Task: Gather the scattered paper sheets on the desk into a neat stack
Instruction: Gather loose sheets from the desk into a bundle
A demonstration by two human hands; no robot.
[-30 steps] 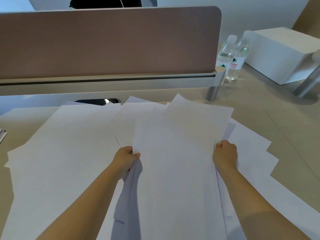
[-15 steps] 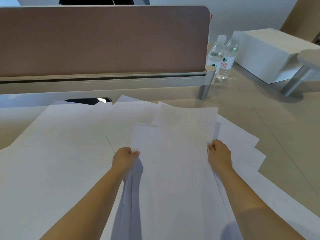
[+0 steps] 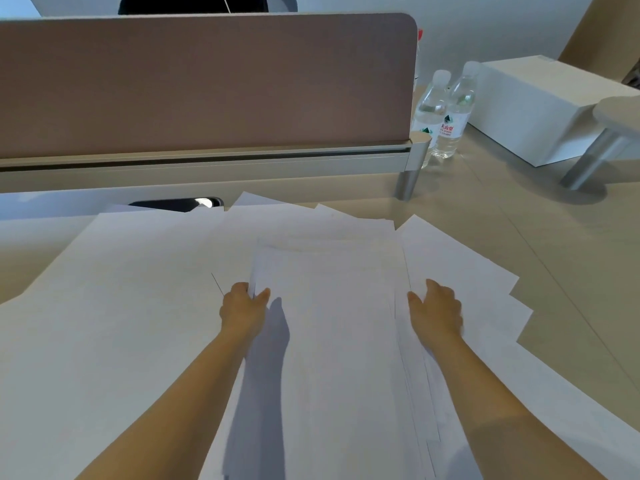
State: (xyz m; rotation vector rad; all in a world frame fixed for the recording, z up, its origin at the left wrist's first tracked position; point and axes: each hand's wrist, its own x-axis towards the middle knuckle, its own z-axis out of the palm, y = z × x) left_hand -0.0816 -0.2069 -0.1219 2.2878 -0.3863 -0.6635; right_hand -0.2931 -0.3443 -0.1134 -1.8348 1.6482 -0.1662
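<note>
The left hand (image 3: pixel 244 308) pinches the left edge of a paper stack (image 3: pixel 332 341) in the middle of the desk (image 3: pixel 554 244). The right hand (image 3: pixel 437 311) lies flat, fingers straight, on loose sheets (image 3: pixel 460 268) touching the stack's right edge. Two water bottles (image 3: pixel 441 116) stand beside one white box (image 3: pixel 530 105).

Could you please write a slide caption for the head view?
Left hand grips the paper stack while the right hand rests open against its other edge.

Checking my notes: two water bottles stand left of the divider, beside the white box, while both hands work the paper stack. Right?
Not quite. The head view shows the two water bottles standing right of the divider, beside the white box, while both hands work the paper stack.
</note>
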